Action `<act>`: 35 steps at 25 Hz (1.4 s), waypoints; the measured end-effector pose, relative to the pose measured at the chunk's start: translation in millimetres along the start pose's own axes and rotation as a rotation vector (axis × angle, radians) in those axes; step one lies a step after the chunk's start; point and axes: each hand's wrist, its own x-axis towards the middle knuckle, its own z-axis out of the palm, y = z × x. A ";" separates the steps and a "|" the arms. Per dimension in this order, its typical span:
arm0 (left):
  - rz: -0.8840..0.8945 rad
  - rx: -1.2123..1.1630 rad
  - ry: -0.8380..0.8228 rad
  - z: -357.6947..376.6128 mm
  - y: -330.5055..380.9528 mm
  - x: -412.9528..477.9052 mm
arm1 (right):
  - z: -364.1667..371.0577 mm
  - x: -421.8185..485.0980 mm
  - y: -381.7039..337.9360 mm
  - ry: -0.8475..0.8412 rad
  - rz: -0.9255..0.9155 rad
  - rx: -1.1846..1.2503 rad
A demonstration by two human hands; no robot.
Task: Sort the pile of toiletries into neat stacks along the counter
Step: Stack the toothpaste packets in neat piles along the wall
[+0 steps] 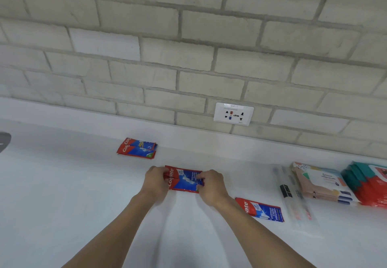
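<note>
With left hand and right hand, grips both ends of toothpaste sachets, seemingly stacked, flat on the counter.

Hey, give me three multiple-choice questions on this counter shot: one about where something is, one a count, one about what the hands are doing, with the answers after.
1. Where does the near-right toothpaste sachet lie?
A) in a basket
B) on the counter, between the right hand and the toothbrush packs
C) on the floor

2. How many separate spots on the counter hold red-and-blue toothpaste sachets?
A) one
B) three
C) five

3. The middle sachet stack is:
A) lying untouched
B) gripped by the left hand alone
C) gripped at its ends by both hands

Answers:
1 B, it lies flat just right of the right forearm, left of the clear packs.
2 B, there is the far stack, the held stack and the near-right sachet.
3 C, fingers curl round each end.
</note>
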 end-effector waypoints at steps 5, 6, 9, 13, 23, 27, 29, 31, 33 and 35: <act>-0.012 0.005 0.027 -27.5 -32.3 6.3 | 27.9 4.3 -34.1 0.006 -0.024 0.052; -0.019 0.001 0.028 -32.3 -37.9 7.6 | 32.4 5.2 -40.3 0.007 -0.030 0.057; -0.035 -0.018 0.033 -48.1 -59.3 13.6 | 48.0 9.1 -61.6 0.004 -0.041 0.068; -0.035 -0.033 0.053 -65.5 -83.7 23.8 | 65.4 16.2 -84.2 -0.007 -0.044 0.073; -0.038 -0.013 0.083 -97.2 -122.9 57.4 | 91.5 42.5 -129.3 -0.028 -0.074 0.043; -0.035 -0.015 0.067 -102.7 -131.2 68.1 | 95.7 49.8 -138.0 -0.029 -0.090 0.018; -0.029 0.001 0.061 -104.0 -133.1 70.8 | 96.7 52.4 -139.8 -0.023 -0.083 0.013; -0.027 0.000 0.061 -105.0 -134.5 73.0 | 97.1 53.5 -140.8 -0.021 -0.075 0.017; -0.023 -0.003 0.056 -105.1 -135.5 73.9 | 97.6 53.8 -140.7 -0.015 -0.078 0.012; -0.028 -0.020 0.052 -104.9 -136.4 73.7 | 98.0 52.8 -140.4 -0.007 -0.084 0.014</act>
